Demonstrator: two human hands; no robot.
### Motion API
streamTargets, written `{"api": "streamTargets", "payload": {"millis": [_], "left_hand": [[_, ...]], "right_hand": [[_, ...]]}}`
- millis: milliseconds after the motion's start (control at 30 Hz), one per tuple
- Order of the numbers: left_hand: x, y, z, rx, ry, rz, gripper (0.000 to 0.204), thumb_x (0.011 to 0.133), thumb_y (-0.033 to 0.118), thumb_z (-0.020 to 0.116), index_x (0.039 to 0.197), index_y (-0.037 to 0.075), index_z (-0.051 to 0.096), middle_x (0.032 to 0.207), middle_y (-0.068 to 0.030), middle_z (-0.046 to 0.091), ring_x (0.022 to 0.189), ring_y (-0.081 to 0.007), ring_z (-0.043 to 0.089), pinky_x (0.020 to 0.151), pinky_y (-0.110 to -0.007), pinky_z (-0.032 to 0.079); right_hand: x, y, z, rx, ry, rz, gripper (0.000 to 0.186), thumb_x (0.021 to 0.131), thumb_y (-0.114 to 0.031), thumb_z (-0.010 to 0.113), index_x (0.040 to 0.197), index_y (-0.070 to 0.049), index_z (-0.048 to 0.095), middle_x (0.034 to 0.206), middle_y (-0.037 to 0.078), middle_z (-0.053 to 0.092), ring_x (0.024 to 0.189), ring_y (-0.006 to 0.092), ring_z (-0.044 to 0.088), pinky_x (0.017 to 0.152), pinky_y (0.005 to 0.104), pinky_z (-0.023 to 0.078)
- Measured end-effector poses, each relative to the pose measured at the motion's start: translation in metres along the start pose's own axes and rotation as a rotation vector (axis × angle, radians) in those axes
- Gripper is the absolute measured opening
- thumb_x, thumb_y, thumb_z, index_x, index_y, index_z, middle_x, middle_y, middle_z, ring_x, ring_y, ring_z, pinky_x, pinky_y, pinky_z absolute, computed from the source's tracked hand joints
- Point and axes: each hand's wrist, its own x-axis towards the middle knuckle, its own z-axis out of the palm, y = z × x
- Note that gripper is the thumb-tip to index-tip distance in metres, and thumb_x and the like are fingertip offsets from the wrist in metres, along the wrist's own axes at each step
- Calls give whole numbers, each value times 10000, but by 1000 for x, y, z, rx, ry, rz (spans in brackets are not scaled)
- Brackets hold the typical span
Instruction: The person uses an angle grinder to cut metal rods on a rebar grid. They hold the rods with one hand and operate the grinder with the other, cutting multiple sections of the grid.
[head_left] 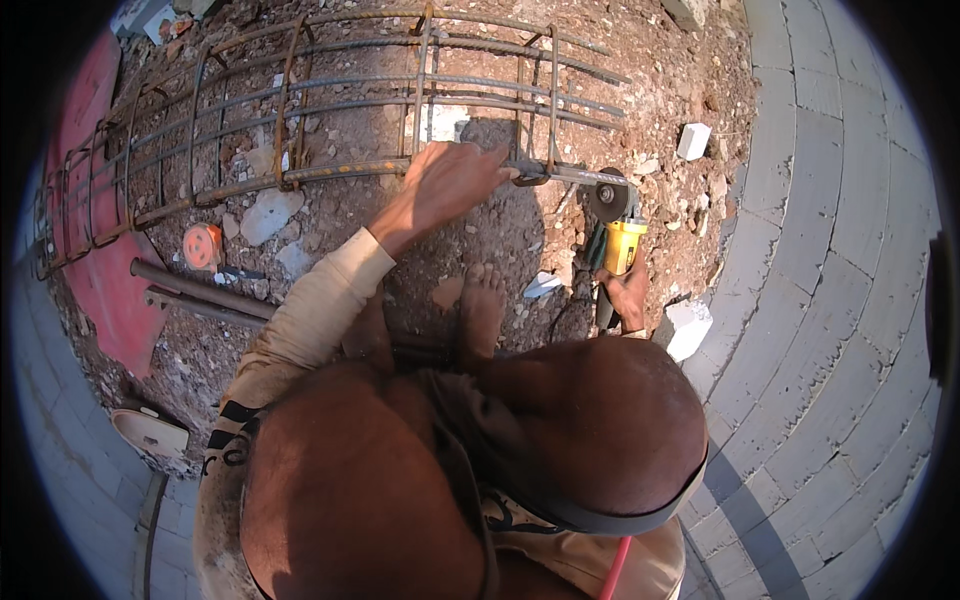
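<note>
In the head view, the left hand (450,185) is gripping the near bar (350,170) of a steel cage (421,75) lying on dirt (640,115); the right hand (628,295) is clutching a grinder (623,243), its disc (607,197) sitting by the bar's end. Cutting is apparently remaining unfinished.

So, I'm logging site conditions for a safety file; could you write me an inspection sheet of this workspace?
Surface: rough brown ground, strewn with rubble.
Work items: rebar cage; yellow angle grinder, its disc close to the end of the cage's near bar, contact unclear.
Clutter: white block piece, orange round object, brown pipes, red sheet.
Hands: left hand at the near bar, grip unclear; right hand around the grinder.
Cables: none made out at the grinder; pink strip at the lower edge unidentified.
Surroundings: grey blockwork both sides; bare foot on the ground.
</note>
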Motion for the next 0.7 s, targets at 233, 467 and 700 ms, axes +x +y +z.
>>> {"api": "streamTargets", "payload": {"millis": [233, 467, 700], "left_hand": [[4, 20, -19, 189, -99, -54, 348, 1037, 388, 615, 1135, 59, 676, 700, -182, 673, 667, -393, 695, 601, -497, 531], [4, 18, -14, 262, -53, -45, 370, 1036, 407, 629, 1159, 62, 681, 672, -193, 664, 617, -391, 672, 560, -468, 512], [7, 28, -21, 325, -134, -61, 299, 1032, 355, 637, 1079, 60, 643, 678, -219, 662, 663, -432, 678, 599, -527, 499]], "right_hand": [[14, 10, 0, 69, 48, 40, 753, 694, -169, 813, 1386, -9, 562, 1183, 132, 698, 1078, 280, 676, 986, 395, 528], [77, -24, 12, 107, 38, 22, 814, 692, -137, 817, 1453, -66, 538, 1232, 145, 721, 1126, 284, 708, 991, 403, 554], [90, -28, 15, 86, 46, -12, 882, 685, -177, 833, 1493, -60, 500, 1269, 203, 700, 1151, 379, 688, 1011, 460, 535]]}}
